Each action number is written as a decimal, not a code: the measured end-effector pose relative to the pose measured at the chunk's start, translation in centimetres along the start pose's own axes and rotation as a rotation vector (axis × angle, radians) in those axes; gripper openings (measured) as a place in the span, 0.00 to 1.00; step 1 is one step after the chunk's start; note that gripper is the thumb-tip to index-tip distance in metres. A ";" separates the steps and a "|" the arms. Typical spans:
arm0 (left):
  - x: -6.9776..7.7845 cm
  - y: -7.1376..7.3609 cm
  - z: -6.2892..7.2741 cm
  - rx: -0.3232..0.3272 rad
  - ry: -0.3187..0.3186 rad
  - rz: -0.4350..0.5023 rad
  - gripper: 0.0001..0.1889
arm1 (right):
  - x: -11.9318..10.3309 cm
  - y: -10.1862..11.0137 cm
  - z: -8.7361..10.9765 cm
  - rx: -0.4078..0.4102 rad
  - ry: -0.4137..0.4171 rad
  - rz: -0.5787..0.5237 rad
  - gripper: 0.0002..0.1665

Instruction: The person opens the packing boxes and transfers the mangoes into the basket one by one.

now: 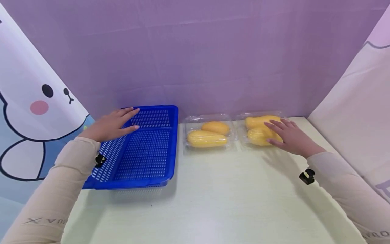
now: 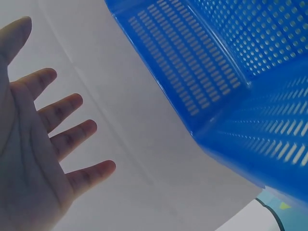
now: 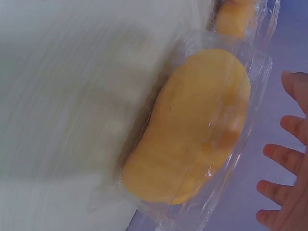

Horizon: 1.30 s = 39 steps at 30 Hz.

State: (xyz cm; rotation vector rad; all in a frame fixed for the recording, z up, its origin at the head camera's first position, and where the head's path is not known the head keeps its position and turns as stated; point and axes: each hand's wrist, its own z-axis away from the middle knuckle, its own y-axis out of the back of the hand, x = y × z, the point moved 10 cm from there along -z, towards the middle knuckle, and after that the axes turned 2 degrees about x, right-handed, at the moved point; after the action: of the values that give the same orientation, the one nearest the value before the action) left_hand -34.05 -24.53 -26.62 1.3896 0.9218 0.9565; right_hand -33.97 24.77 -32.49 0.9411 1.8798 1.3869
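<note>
My left hand (image 1: 111, 125) is held over the left side of a blue perforated plastic basket (image 1: 174, 145), its fingers extended and spread. In the left wrist view, the palm and separated fingers show beside the basket wall (image 2: 183, 62), gripping nothing. Over at the right, my right hand (image 1: 292, 137) hovers with spread fingers above a clear plastic box (image 1: 241, 124), hiding part of it. Inside that box are plump yellow fruits (image 1: 259, 135); the right wrist view shows one as a long, slightly waisted yellow fruit (image 3: 187, 130) behind the clear wall. The fingertips stay just off the box there.
A second clear box (image 1: 195, 118) stands between the basket and the right box, holding a yellow oval fruit (image 1: 215, 127) and a longer ridged yellow one (image 1: 207, 139). A purple cloth (image 1: 195, 61) rises behind the pale table (image 1: 213, 196). Printed cloths (image 1: 27, 112) flank both sides.
</note>
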 end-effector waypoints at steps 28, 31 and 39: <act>6.1 0.4 -3.8 -0.040 -0.098 -0.012 0.40 | -4.1 -1.0 -2.1 0.056 0.125 -0.071 0.30; 6.8 0.1 -4.2 -0.050 -0.115 -0.022 0.40 | -4.6 -1.5 -2.3 0.042 0.112 -0.108 0.29; 8.3 -0.1 -5.4 -0.063 -0.111 -0.007 0.40 | -5.2 -1.6 -2.5 0.060 0.075 -0.141 0.27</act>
State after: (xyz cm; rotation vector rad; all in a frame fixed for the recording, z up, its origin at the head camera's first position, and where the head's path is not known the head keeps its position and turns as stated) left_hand -36.13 -14.89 -26.36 1.3716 0.8062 0.8865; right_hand -33.37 18.80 -33.07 0.7783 2.0125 1.3046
